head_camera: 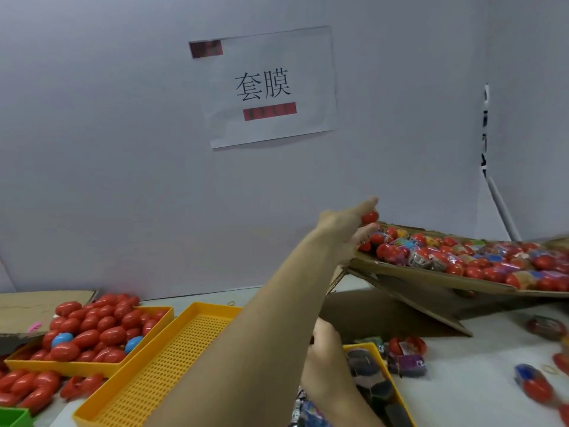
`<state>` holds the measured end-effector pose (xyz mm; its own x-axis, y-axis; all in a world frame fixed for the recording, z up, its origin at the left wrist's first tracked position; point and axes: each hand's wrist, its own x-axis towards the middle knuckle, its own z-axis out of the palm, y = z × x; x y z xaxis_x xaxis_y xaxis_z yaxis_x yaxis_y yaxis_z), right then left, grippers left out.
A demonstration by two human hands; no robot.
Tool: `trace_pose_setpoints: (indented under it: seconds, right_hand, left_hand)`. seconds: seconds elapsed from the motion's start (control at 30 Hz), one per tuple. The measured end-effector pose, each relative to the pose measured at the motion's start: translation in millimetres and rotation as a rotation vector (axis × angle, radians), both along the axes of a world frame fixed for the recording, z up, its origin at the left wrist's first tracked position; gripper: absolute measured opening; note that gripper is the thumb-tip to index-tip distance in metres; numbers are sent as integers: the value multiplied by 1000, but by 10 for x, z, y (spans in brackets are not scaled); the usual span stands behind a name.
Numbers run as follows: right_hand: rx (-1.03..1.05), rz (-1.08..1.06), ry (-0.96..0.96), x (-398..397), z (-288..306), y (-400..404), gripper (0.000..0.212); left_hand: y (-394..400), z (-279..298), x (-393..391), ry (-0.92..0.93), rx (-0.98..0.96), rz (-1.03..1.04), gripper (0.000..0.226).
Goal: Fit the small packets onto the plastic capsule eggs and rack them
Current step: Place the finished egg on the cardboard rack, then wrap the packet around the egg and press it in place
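My left hand (346,231) reaches far right and grips a red capsule egg (369,217) at the left end of a tilted cardboard tray (431,274). That tray holds several red eggs wearing colourful packets (462,257). A second red egg (365,246) sits just under the hand; whether the hand holds it is unclear. My right hand (323,355) is low, at the edge of a yellow tray of dark packets (369,374), its fingers hidden by my left forearm. Bare red eggs, two of them blue, fill a yellow tray (92,334) on the left.
An empty perforated yellow tray (172,359) lies in the middle. Loose wrapped eggs (406,349) and another blurred one (535,386) lie on the white table at right. More red eggs (27,386) and a green bin corner (12,417) are at lower left. A grey wall stands close behind.
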<state>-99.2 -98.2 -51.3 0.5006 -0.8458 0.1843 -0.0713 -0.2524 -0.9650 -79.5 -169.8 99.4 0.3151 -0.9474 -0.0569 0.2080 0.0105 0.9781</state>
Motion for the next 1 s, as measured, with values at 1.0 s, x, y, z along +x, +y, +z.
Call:
trace_pose_setpoints:
  seconds: [1.0]
  right_hand:
    - [-83,30,112,41,24,70,30]
  left_hand:
    - [1465,-975,3609,-1505,633,310,12]
